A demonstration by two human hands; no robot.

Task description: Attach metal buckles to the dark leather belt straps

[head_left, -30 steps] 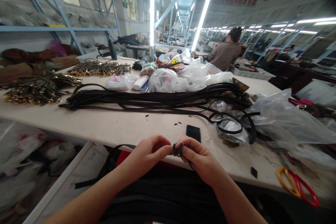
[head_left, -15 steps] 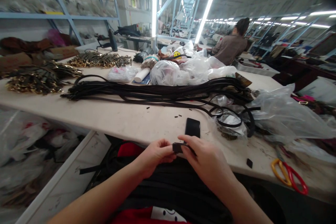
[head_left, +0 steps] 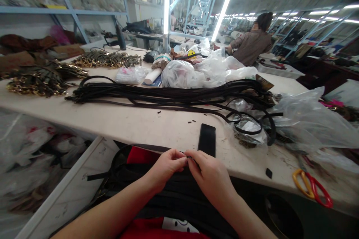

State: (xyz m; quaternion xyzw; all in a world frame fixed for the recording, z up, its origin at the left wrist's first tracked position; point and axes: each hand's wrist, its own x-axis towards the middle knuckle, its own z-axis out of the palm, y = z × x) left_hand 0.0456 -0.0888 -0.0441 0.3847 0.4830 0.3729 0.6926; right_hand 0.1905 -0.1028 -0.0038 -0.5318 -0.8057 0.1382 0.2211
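At the table's front edge, above my lap, my left hand (head_left: pixel 168 168) and my right hand (head_left: pixel 211 171) meet fingertip to fingertip. Both are closed in a pinch on a black strap (head_left: pixel 190 157), of which only a sliver shows between the fingers. Black straps (head_left: pixel 123 179) also lie across my lap, over red cloth. Just beyond my right hand lies a black phone (head_left: pixel 206 138), its near end close to my knuckles. A long bundle of black straps (head_left: pixel 168 91) stretches across the table (head_left: pixel 134 123) farther back.
Scissors with yellow and red handles (head_left: pixel 311 186) rest at the right edge, near a small black piece (head_left: pixel 269 173). Clear plastic bags (head_left: pixel 305 119) spread at right. Metal-ended straps (head_left: pixel 42 76) are heaped at far left. An open drawer (head_left: pixel 81 179) juts out left. A person (head_left: pixel 252 43) works beyond.
My hands have drawn together, and the black strap that showed between them is now mostly covered by my fingers. More of the phone shows. The camera view has shifted slightly.
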